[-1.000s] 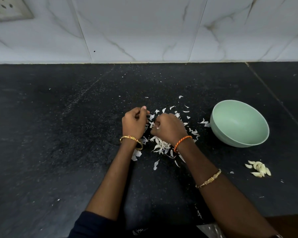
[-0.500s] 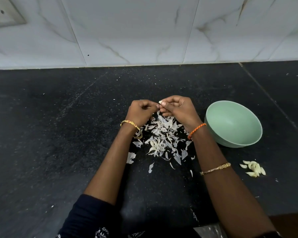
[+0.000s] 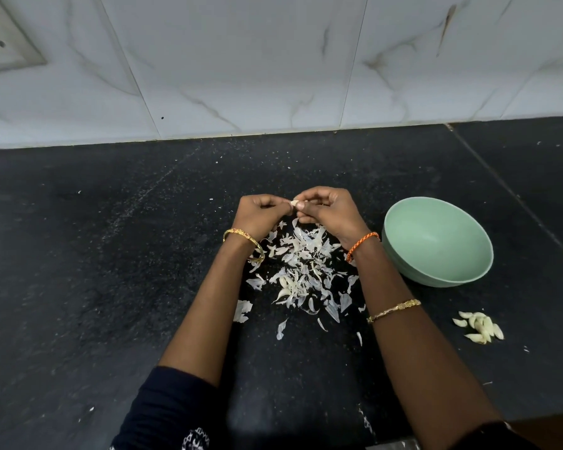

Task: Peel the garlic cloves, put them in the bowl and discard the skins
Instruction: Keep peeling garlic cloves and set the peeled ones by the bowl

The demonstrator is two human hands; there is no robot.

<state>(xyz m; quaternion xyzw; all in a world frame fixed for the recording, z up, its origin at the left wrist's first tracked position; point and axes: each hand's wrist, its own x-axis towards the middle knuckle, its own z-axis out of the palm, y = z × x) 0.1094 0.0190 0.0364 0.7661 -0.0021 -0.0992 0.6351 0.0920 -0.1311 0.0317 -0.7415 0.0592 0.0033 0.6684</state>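
Fingers (image 3: 301, 206) of both hands pinched on one garlic clove (image 3: 294, 202), left hand (image 3: 260, 216) and right hand (image 3: 330, 212) touching | skins (image 3: 301, 267) heaped on tabletop (image 3: 111, 254) just below hands | bowl (image 3: 436, 274) right of right hand | peeled cloves (image 3: 480, 326) lower right, beside bowl

Both hands (image 3: 301, 211) curled, fingertips together

garlic clove (image 3: 294, 203) mostly hidden between fingertips, wall socket (image 3: 4, 43) cut off
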